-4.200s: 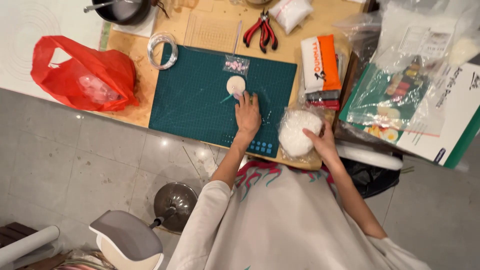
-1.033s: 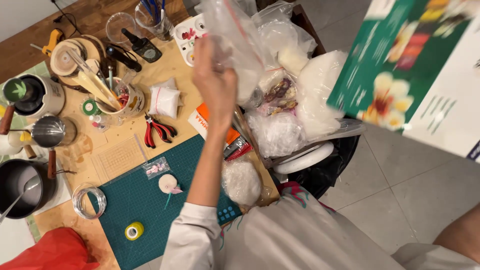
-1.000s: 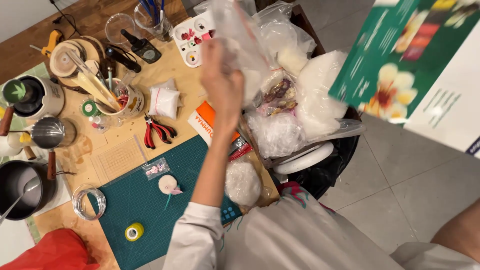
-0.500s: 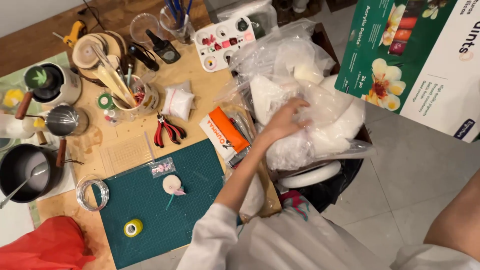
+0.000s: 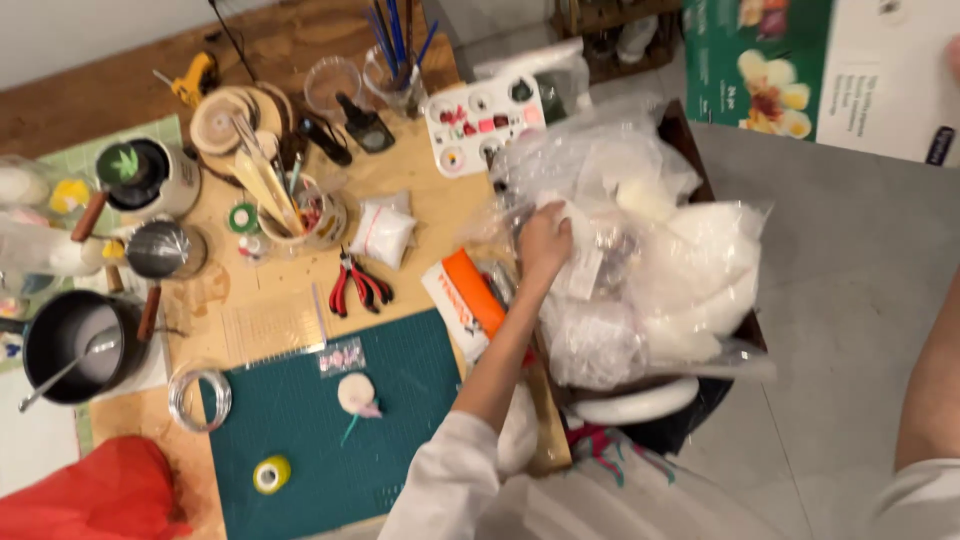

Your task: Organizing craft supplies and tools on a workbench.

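My left hand [image 5: 545, 240] pinches, I think, a clear plastic bag [image 5: 590, 262] atop the pile — light, floppy, slippery, so grip bunched film, not contents; right hand out of view.

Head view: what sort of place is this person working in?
Most likely a home craft or hobby workspace. A wooden table carries a green cutting mat, red-handled pliers and a paint palette, while the left hand reaches into a box of plastic bags.

- Single head view, looks steeply down from above the person.
- Faces the wooden table [image 5: 420, 250], tilted frame, mid distance.
- Floor [image 5: 850, 260] on the right.
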